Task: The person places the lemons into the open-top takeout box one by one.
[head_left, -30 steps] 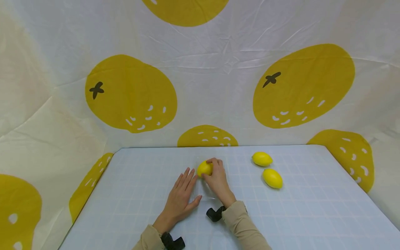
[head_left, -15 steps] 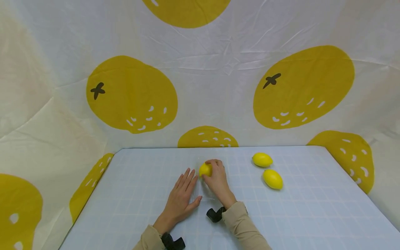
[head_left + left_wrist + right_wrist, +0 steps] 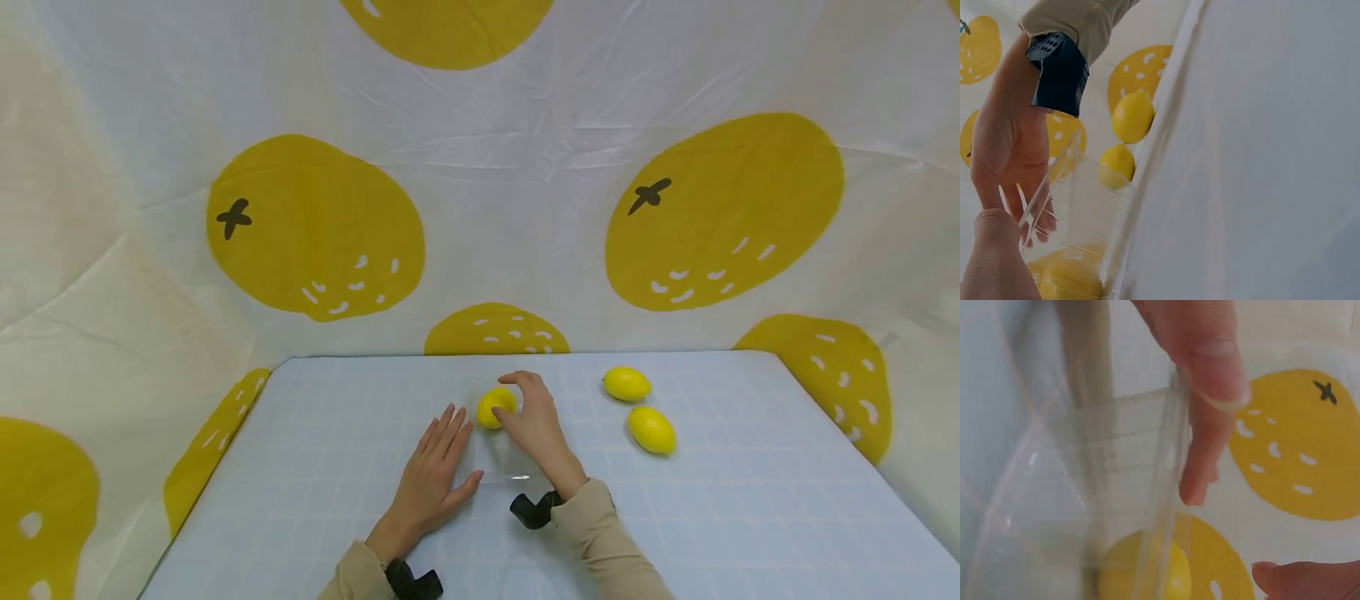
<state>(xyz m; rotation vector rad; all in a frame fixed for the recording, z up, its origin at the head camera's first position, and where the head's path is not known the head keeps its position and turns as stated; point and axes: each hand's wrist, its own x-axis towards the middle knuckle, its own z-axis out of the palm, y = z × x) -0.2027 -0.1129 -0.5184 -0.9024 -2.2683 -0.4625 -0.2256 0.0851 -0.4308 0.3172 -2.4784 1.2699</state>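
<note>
A yellow lemon point(image 3: 495, 408) lies inside a clear plastic container point(image 3: 1097, 206), towards its far end. My right hand point(image 3: 538, 427) is over the container with thumb and fingers parted. Its thumb overlaps the lemon in the head view, while the fingertips stand away from the fruit. My left hand point(image 3: 431, 479) rests along the container's left side, fingers straight and spread slightly. In the left wrist view the container's rim runs between my left thumb point(image 3: 997, 250) and the lemons beyond. The container's walls barely show from above.
Two more lemons lie to the right on the pale checked tabletop point(image 3: 750, 500), one lemon point(image 3: 626, 383) behind the other lemon point(image 3: 652, 430). A white cloth point(image 3: 517, 217) printed with big yellow fruit hangs behind the table's back edge.
My right hand has let go of the lemon; its fingers have spread and drawn back to the right. The lemon had shifted slightly right within the container. The left hand has stayed put.
</note>
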